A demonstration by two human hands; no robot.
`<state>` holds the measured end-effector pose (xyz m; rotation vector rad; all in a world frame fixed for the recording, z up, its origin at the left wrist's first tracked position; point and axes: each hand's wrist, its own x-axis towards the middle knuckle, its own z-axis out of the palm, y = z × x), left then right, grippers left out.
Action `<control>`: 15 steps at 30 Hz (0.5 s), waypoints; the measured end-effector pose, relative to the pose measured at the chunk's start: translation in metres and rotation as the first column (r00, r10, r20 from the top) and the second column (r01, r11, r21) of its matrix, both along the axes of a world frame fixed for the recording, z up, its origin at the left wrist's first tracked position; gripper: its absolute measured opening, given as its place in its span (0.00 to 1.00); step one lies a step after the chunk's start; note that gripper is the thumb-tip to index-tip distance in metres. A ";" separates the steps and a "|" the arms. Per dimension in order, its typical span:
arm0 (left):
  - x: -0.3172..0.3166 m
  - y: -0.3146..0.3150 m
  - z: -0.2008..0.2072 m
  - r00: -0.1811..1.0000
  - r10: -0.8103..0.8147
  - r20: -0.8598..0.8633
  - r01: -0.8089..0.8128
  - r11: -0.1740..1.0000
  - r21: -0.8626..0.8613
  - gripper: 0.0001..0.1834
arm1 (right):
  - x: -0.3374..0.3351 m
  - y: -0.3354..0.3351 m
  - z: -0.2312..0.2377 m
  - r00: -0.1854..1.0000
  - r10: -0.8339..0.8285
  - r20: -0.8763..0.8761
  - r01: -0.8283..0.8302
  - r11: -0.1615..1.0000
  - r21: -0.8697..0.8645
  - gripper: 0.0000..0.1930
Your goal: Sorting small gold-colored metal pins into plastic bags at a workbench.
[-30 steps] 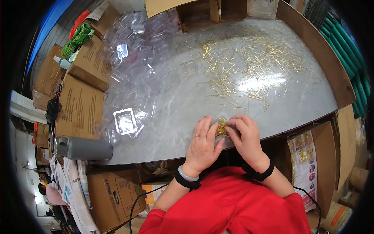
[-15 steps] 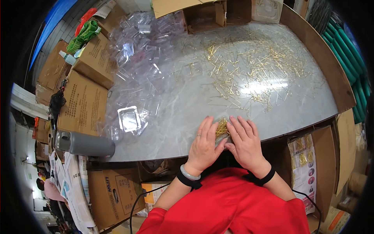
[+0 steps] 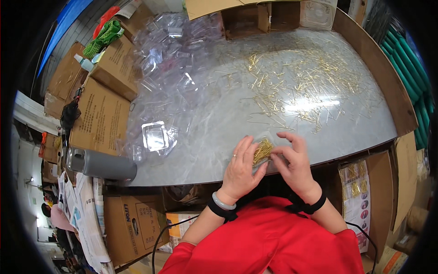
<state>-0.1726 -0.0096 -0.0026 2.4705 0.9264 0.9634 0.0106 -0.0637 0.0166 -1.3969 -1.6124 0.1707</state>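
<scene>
A small heap of thin gold wire hooks sits at the table's near edge, in what looks like a clear plastic box. My left hand lies along the box's left side, fingers side by side and thumb at the near side, steadying it. On the other side, my right hand has its fingers bent and spread apart. Its thumb and a fingertip come close to the heap's right edge; nothing shows between them. Many loose gold hooks are scattered over the far right of the grey table.
Clear plastic boxes pile up on the table's left. A grey bottle lies at the near left corner. Cardboard boxes line the left, and a brown board edges the right. Open cardboard compartments stand at the back.
My right hand has lifted off the heap and moved slightly right, its fingers now bent and spread. More of the gold hooks shows. The left hand stays beside them.
</scene>
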 end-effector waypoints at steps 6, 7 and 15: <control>0.002 0.000 0.001 1.000 -0.008 -0.012 0.008 1.000 -0.002 0.32 | 0.017 0.003 -0.002 0.924 0.001 0.383 -0.034 0.996 0.080 0.09; 0.002 0.000 0.001 1.000 -0.010 -0.018 0.010 1.000 -0.001 0.32 | 0.017 0.001 0.002 0.915 0.012 0.403 -0.036 0.998 0.053 0.11; 0.000 0.001 0.000 0.999 -0.032 -0.020 0.032 0.999 -0.012 0.32 | 0.000 -0.010 -0.007 0.894 0.074 0.441 0.017 0.980 -0.198 0.33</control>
